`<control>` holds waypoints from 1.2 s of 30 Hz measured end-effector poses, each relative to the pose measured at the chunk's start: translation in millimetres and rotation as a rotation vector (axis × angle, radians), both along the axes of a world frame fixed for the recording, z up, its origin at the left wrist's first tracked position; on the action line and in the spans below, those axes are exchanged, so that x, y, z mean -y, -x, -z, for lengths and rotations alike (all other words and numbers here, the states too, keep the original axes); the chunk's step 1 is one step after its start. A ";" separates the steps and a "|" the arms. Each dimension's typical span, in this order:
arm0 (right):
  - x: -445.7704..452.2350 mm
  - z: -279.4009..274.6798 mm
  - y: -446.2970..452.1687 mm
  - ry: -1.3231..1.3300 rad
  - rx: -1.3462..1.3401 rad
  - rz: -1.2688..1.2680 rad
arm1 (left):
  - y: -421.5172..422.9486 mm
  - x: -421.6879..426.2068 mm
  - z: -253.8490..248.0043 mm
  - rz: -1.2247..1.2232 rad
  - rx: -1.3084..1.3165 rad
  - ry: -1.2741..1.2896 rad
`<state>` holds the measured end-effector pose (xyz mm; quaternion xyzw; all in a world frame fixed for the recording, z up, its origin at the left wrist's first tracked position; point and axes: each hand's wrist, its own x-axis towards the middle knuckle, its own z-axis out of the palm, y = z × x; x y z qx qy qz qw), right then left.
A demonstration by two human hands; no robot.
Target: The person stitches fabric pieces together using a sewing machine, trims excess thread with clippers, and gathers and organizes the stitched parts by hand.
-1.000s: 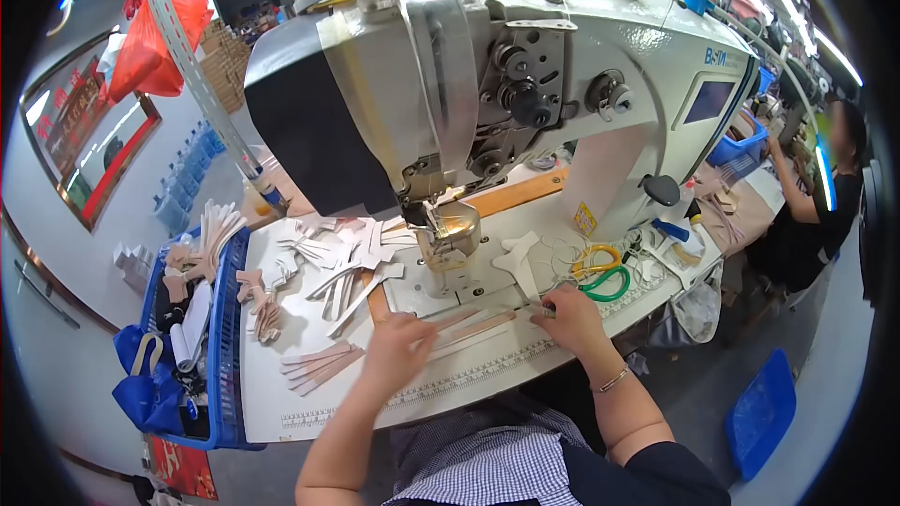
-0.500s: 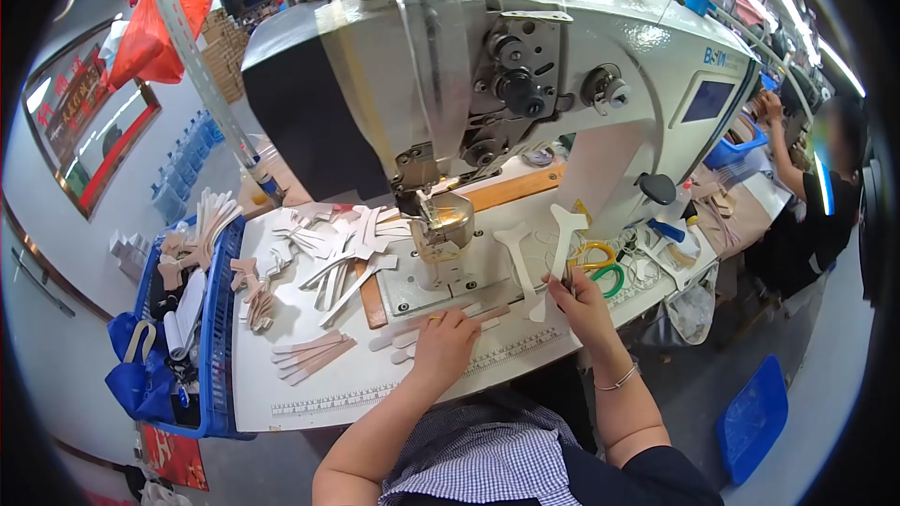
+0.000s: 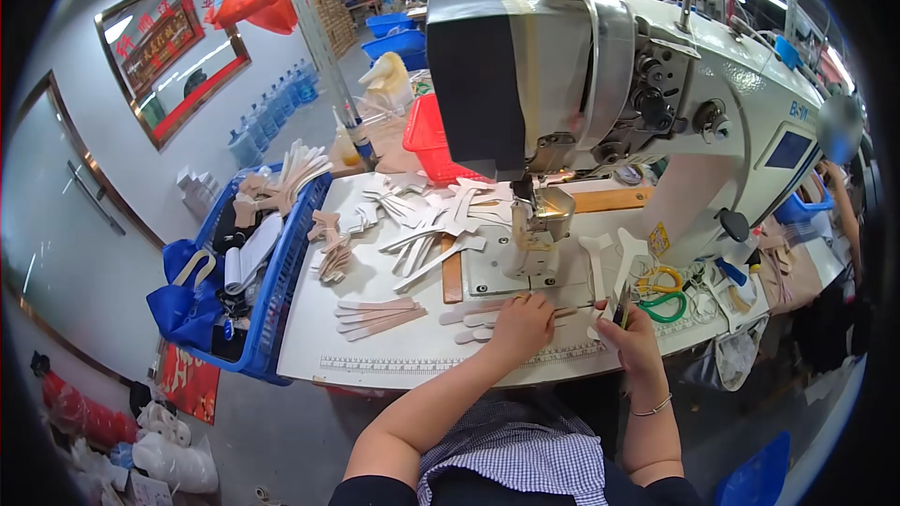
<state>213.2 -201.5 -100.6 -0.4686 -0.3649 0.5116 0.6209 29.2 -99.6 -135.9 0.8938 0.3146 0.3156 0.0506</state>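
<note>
My left hand (image 3: 525, 324) lies over several thin pale strips (image 3: 469, 316) on the white table (image 3: 309, 337), its fingers curled down near the machine's base; what they grip is hard to see. My right hand (image 3: 635, 339) is closed on a white forked piece (image 3: 626, 267), with a small dark tool (image 3: 620, 309) between the fingers. A second white piece (image 3: 596, 267) stands just left of it. Several beige strips (image 3: 375, 317) are fanned out left of my hands. White cut pieces (image 3: 436, 230) are heaped beside the sewing machine (image 3: 534, 253).
The machine's black-covered head (image 3: 473, 84) overhangs the table. A blue basket (image 3: 281, 295) stands at the left edge, and a red basket (image 3: 433, 141) behind. Yellow and green-handled scissors (image 3: 664, 307) lie right. A person's arm (image 3: 844, 211) shows far right.
The view has swung left, bringing the red basket into sight. My left hand has settled on the strips. My right hand has picked up the white forked piece.
</note>
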 end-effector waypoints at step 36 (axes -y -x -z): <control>-0.4 -12.5 36.2 0.096 -0.209 -0.146 | 37.0 23.3 -70.4 0.108 0.284 1.155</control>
